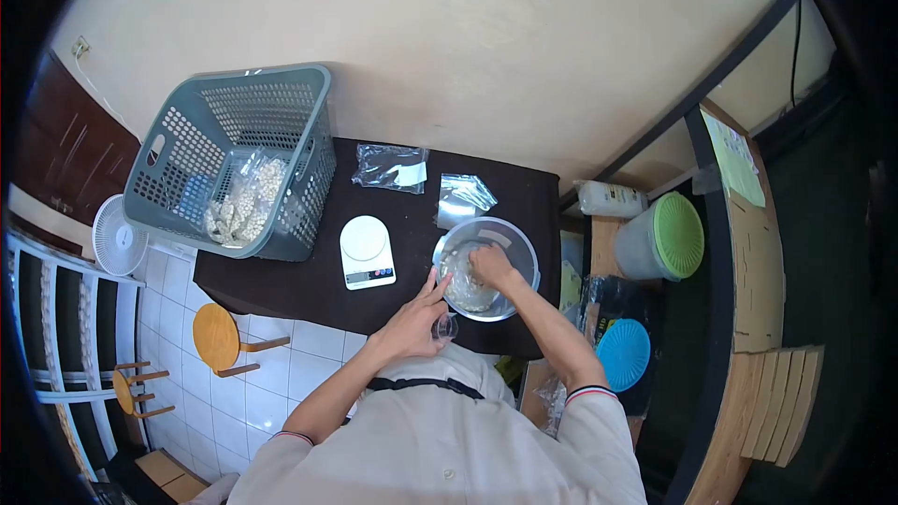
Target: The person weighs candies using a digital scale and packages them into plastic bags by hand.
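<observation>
A steel bowl (514, 236) stands on the dark table (299, 282), with pale pieces inside. My right hand (490, 265) reaches down into the bowl among the pieces; whether it grips any is hidden. My left hand (412, 320) rests against the bowl's near left rim and holds a small clear cup (447, 326) at the table's front edge.
A white kitchen scale (366, 251) sits left of the bowl. Two clear plastic bags (390, 167) lie at the back. A grey laundry basket (234, 159) with filled bags stands at the far left. To the right are a green-lidded bucket (660, 238) and a blue lid (623, 353).
</observation>
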`<action>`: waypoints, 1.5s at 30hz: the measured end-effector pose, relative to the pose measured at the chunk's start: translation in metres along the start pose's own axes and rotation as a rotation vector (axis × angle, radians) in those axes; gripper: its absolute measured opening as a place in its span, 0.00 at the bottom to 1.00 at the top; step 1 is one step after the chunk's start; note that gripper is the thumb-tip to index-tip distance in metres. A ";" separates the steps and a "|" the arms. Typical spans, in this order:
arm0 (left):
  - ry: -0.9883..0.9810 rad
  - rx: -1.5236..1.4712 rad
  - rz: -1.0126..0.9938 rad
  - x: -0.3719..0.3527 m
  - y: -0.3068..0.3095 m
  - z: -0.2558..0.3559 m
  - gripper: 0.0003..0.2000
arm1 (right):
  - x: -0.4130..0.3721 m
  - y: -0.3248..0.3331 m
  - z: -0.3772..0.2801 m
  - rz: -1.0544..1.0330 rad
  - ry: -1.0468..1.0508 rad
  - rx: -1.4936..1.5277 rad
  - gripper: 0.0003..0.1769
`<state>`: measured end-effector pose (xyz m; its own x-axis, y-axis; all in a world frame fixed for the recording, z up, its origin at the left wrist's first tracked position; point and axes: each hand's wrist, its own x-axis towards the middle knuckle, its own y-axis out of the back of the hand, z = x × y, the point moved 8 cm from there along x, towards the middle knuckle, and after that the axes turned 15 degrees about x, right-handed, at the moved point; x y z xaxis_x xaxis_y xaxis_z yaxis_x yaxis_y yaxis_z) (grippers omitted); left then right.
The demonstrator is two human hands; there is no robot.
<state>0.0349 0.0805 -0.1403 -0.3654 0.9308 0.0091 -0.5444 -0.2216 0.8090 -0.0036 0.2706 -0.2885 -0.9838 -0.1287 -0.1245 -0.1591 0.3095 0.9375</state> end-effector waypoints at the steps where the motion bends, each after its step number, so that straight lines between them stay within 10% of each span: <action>1: 0.011 -0.027 -0.023 0.002 -0.001 -0.001 0.16 | -0.001 -0.008 0.009 -0.088 -0.061 0.130 0.10; 9: -0.338 0.181 -0.155 0.035 -0.010 0.036 0.17 | -0.006 -0.040 0.035 -0.338 -0.297 0.534 0.08; 25: -0.200 0.255 -0.616 0.043 -0.021 0.013 0.23 | 0.003 0.010 0.018 -0.272 -0.086 0.452 0.06; 45: -0.124 -0.091 -0.137 0.027 0.027 0.026 0.22 | -0.044 0.136 -0.008 -0.123 -0.183 0.823 0.12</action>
<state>0.0303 0.1070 -0.1026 -0.1907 0.9814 -0.0208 -0.6507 -0.1105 0.7513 0.0185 0.3105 -0.1528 -0.9421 -0.0740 -0.3270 -0.2052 0.8987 0.3877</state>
